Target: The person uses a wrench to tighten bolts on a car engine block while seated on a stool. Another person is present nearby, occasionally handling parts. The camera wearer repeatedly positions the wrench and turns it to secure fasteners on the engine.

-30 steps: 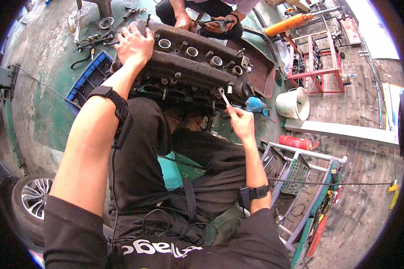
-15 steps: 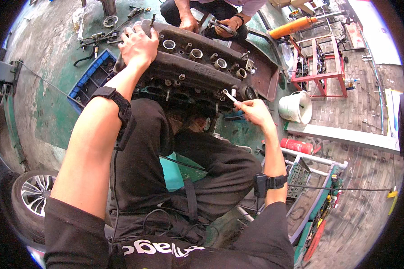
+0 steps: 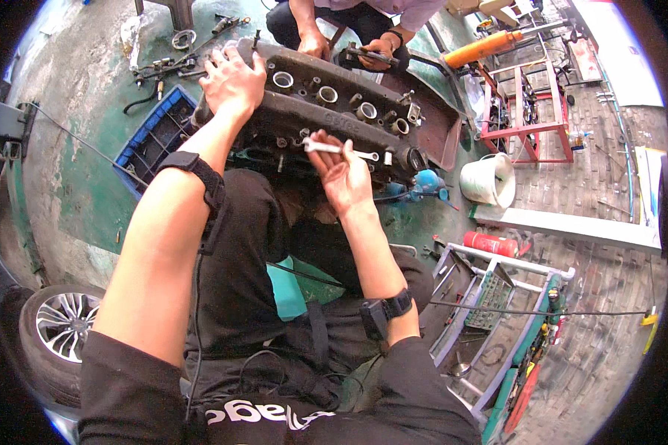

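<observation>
In front of my knees stands an engine with a dark, grimy valve cover (image 3: 304, 106), which has a row of round metal-rimmed holes. My left hand (image 3: 234, 83) rests on its left end with fingers spread, next to an upright bolt (image 3: 255, 38). A silver combination wrench (image 3: 328, 147) is in my right hand (image 3: 343, 180), palm turned up, the thumb against the shaft. The wrench lies across the near side of the cover, its ring end toward the round cap (image 3: 416, 158) at the right. Whether it touches the engine, I cannot tell.
Across the engine a person's hand (image 3: 378, 52) holds a dark metal part. A blue divided crate (image 3: 152, 137) lies at left. To the right are a white bucket (image 3: 488, 179), a red fire extinguisher (image 3: 490, 244), a red frame (image 3: 527, 137) and a tool cart (image 3: 441, 356).
My right hand has moved left from the cover's right end and turned palm up with the wrench. A blue object now shows at the engine's right end. My left hand stays on the cover.
</observation>
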{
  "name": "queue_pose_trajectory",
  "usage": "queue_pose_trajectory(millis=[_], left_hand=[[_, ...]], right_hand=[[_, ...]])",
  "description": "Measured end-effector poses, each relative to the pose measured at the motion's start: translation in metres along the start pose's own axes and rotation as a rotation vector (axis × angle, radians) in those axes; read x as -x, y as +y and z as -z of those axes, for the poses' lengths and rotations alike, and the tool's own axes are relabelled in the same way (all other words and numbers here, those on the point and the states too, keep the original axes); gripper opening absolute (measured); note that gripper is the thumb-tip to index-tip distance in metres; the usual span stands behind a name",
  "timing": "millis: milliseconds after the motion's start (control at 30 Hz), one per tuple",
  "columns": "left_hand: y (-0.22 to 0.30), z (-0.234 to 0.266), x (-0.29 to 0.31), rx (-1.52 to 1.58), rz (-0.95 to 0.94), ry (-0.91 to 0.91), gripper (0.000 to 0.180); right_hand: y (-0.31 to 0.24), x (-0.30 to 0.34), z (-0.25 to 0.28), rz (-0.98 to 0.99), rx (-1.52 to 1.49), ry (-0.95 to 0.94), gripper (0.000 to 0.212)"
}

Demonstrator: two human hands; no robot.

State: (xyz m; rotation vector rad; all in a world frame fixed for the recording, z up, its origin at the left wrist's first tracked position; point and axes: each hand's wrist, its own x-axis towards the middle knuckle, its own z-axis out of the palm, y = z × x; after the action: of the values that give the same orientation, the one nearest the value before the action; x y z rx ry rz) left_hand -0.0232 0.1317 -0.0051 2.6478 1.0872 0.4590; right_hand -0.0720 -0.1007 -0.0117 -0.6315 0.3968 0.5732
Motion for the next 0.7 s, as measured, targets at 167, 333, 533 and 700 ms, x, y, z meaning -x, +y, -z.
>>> queue_pose_trajectory(millis=[167,333,533,700], left_hand=[[0.001,-0.001,0.000,-0.006,-0.005,0.021,0.060],[-0.001,-0.002,0.000,0.001,-0.003,0.015,0.058],[0.001,0.001,0.000,0.022,0.021,-0.045,0.062],[0.001,0.003,0.000,0.036,0.017,-0.034,0.062]], right_hand=[[-0.007,0.006,-0.004,-0.059,-0.428,-0.230,0.042],[-0.021,0.066,0.030,-0.174,0.307,-0.119,0.039],[-0.073,0.081,0.060,0.132,1.274,0.270,0.040],[-0.125,0.065,0.067,0.251,1.747,0.223,0.040]])
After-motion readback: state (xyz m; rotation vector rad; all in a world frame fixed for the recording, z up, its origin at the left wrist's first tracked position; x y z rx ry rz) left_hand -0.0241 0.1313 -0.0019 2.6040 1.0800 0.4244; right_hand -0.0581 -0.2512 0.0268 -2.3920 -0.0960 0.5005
